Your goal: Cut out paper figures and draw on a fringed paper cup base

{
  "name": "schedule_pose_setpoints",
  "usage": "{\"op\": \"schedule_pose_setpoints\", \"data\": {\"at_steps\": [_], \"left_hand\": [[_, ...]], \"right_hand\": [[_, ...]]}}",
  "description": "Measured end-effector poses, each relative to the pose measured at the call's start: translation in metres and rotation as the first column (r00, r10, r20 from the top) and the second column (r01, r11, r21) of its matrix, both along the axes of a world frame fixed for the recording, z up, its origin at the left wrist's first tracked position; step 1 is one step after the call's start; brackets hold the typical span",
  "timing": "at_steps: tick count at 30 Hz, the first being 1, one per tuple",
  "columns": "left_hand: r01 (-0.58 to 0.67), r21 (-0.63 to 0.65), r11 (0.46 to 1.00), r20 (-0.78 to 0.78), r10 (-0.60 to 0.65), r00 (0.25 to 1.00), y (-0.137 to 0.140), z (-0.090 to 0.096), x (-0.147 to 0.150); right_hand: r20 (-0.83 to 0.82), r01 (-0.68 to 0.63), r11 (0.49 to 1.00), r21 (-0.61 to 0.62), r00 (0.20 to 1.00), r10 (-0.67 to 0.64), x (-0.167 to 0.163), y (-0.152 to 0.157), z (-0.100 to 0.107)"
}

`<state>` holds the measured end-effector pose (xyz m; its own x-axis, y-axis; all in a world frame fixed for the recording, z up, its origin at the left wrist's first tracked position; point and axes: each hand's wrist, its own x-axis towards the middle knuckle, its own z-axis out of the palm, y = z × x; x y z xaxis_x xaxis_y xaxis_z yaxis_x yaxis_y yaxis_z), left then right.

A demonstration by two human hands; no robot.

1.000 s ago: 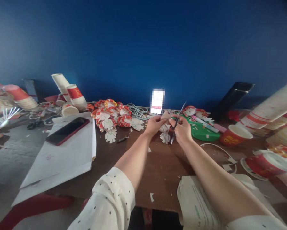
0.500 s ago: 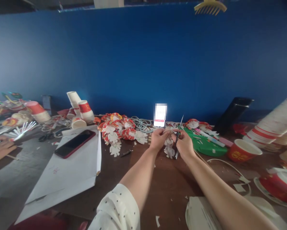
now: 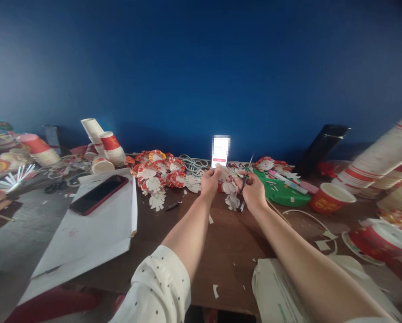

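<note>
White paper piece (image 3: pixel 222 172), head view, centre of frame: pinched at its edge in the left hand (image 3: pixel 209 183). Right hand (image 3: pixel 255 192), right of centre, grips the scissors (image 3: pixel 245 179), point upward; blade spread cannot be told. Judged risks: a slack pinch may let thin paper fold, so a cut strays; a leftward blade slip could nick the left fingers. Frilled cutout (image 3: pixel 233 201) just below, attached or separate unclear, might be snipped accidentally.
</note>
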<state>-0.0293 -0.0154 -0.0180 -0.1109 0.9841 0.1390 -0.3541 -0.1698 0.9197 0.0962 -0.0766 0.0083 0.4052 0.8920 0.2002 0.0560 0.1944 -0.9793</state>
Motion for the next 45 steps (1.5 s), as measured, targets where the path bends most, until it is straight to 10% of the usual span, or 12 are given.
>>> {"op": "schedule_pose_setpoints", "data": {"at_steps": [9, 19, 29, 45], "left_hand": [[0.164, -0.06, 0.985, 0.258, -0.144, 0.955, 0.001, -0.001, 0.005], [0.282, -0.008, 0.959, 0.213, -0.274, 0.938, 0.003, -0.007, 0.005], [0.123, -0.044, 0.991, 0.149, -0.115, 0.982, 0.002, 0.001, -0.001], [-0.007, -0.132, 0.991, 0.313, 0.049, 0.949, 0.012, 0.007, -0.012]], "right_hand": [[-0.038, -0.064, 0.998, 0.022, 0.997, 0.065, -0.002, 0.0, -0.002], [-0.048, 0.052, 0.991, 0.125, 0.998, -0.046, -0.004, -0.005, 0.01], [0.058, -0.366, 0.906, -0.212, 0.921, 0.385, -0.004, -0.012, 0.01], [0.167, -0.441, 0.796, -0.415, 0.823, 0.543, -0.001, -0.01, 0.002]]}}
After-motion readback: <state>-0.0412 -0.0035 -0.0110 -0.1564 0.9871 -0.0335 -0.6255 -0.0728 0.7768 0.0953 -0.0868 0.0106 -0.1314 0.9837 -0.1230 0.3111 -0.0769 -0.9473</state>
